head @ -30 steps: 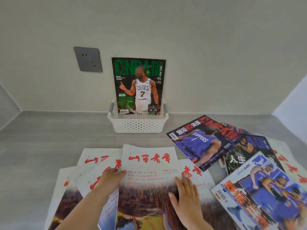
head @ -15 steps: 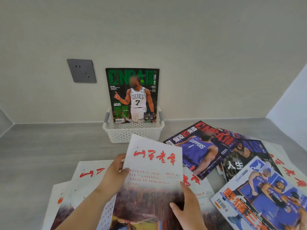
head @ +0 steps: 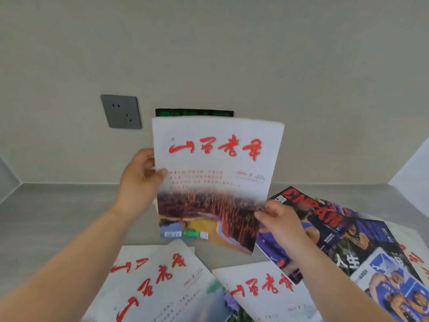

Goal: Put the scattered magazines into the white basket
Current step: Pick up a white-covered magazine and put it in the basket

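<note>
White magazine with red brush lettering (head: 216, 159): held upright and clear of the grey counter (head: 58, 217), front cover facing the camera, between both hands. Left hand (head: 139, 182): at 9 o'clock of the cover, gripping the left edge, thumb laid on the front face and fingers curled round behind. Right hand (head: 278, 219): at 4 o'clock of the cover, pinching the lower right edge, thumb on the front and fingers folded behind the pages. Neither hand holds anything else. The cover bows slightly along its top right corner. At 12 o'clock of the held copy, the top strip of a green-and-black magazine (head: 194, 112) shows just above it, against the wall; the rest is hidden. A grey wall socket (head: 121, 111) sits at 10 o'clock. On the counter, at 7 o'clock, lies a white red-lettered copy (head: 157, 282); a second matching copy (head: 262, 291) lies at 5 o'clock. At 4 o'clock, overlapping basketball magazines (head: 325, 224) spread towards the right edge, partly under the right forearm.
</note>
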